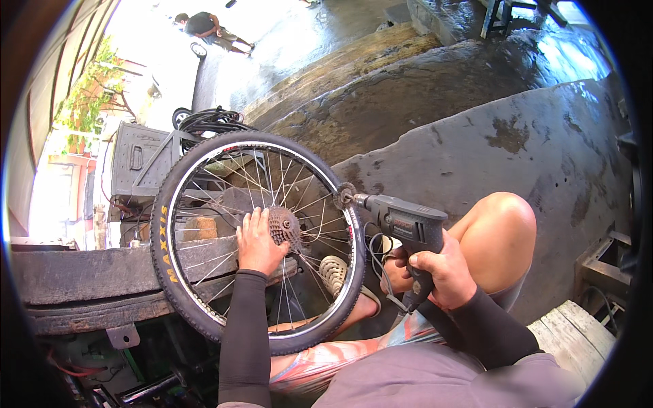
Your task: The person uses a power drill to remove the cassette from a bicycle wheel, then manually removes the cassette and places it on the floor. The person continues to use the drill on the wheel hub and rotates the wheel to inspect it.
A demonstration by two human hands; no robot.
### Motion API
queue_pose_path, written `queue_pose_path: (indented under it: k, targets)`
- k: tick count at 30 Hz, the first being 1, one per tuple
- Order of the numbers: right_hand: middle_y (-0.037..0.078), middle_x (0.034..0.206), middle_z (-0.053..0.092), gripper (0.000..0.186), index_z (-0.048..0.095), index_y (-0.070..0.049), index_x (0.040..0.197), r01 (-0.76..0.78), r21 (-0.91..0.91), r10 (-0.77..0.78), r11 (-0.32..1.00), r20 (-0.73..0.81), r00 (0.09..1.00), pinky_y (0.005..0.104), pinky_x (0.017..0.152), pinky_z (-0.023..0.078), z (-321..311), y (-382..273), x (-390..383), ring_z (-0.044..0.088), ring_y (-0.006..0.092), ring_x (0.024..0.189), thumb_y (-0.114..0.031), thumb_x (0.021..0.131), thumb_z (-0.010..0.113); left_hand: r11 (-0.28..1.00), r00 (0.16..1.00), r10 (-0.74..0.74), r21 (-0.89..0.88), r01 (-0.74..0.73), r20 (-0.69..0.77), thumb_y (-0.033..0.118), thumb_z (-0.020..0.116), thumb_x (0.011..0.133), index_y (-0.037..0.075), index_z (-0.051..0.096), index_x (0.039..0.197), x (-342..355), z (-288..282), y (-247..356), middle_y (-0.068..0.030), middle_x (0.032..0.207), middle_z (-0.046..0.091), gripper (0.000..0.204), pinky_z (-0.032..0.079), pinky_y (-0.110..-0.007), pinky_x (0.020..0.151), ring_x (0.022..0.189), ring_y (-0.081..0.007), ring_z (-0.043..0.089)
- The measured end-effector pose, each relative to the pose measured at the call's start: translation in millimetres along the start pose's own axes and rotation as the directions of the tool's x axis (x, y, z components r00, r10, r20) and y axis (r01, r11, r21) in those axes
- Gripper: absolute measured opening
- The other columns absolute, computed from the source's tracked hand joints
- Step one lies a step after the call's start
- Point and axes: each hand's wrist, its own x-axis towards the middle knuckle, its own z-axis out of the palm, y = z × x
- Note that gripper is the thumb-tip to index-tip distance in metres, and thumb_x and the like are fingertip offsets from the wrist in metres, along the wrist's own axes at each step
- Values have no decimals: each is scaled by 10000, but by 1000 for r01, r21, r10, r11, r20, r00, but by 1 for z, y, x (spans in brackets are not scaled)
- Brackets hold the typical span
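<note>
A bicycle wheel point(164, 231) with a black knobbly tyre, silver rim and thin spokes stands tilted before me. It leans by my lap and a wooden beam. My left hand point(259, 245) curls its fingers and thumb around the rusty-looking gear cassette point(283, 226) at the hub. In my right hand point(445, 272) is a dark corded power drill point(408, 221), gripped by its handle and pointing left. A round wire brush point(346, 195) in its chuck meets the rim's right side. The drill's cable point(382, 262) loops below it.
A worn wooden beam point(122, 272) lies at left, with a grey metal box point(139, 160) and coiled black hoses point(211, 121) behind. Concrete ledges point(381, 75) rise beyond. A pale wooden board point(573, 334) is at lower right. A person point(203, 26) bends over far off at upper left.
</note>
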Motion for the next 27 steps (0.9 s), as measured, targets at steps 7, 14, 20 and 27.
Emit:
queue_pose_path:
  k: [7, 14, 20, 27]
  targets:
    - [146, 1082, 704, 480, 573, 18, 1336, 4, 0, -4, 1000, -17, 1000, 357, 764, 618, 0, -2, 1, 691, 205, 852, 93, 862, 597, 949, 906, -312, 41, 313, 285, 409, 935, 794, 14, 792, 1065, -33, -72, 51, -187, 1176, 769, 500, 473, -519, 1129, 1171, -365, 707]
    - [147, 1075, 711, 490, 587, 22, 1332, 15, -70, -16, 997, -19, 1000, 358, 777, 620, 1, 1, 2, 697, 216, 864, 91, 847, 600, 998, 983, 38, -47, -47, -180, 348, 908, 836, 37, 655, 1365, -17, -31, 15, -185, 1509, 606, 664, 394, -564, 1215, 1422, -385, 546]
    - [152, 1067, 701, 492, 586, 29, 1328, 19, -8, -19, 1000, -27, 999, 360, 768, 619, 4, -3, -2, 692, 221, 861, 93, 841, 597, 999, 998, 37, 14, -36, -46, 395, 895, 855, 33, 481, 1618, -8, 2, 7, -181, 1701, 453, 941, 306, -591, 1302, 1576, -391, 406]
    - [148, 1076, 701, 480, 598, 27, 1311, 47, 8, -47, 999, -54, 997, 370, 786, 621, 3, -2, 0, 697, 231, 928, 85, 835, 592, 987, 987, -160, -5, 160, -5, 363, 948, 784, 47, 759, 1236, -29, -39, 36, -174, 1312, 689, 583, 508, -507, 1066, 1222, -368, 662]
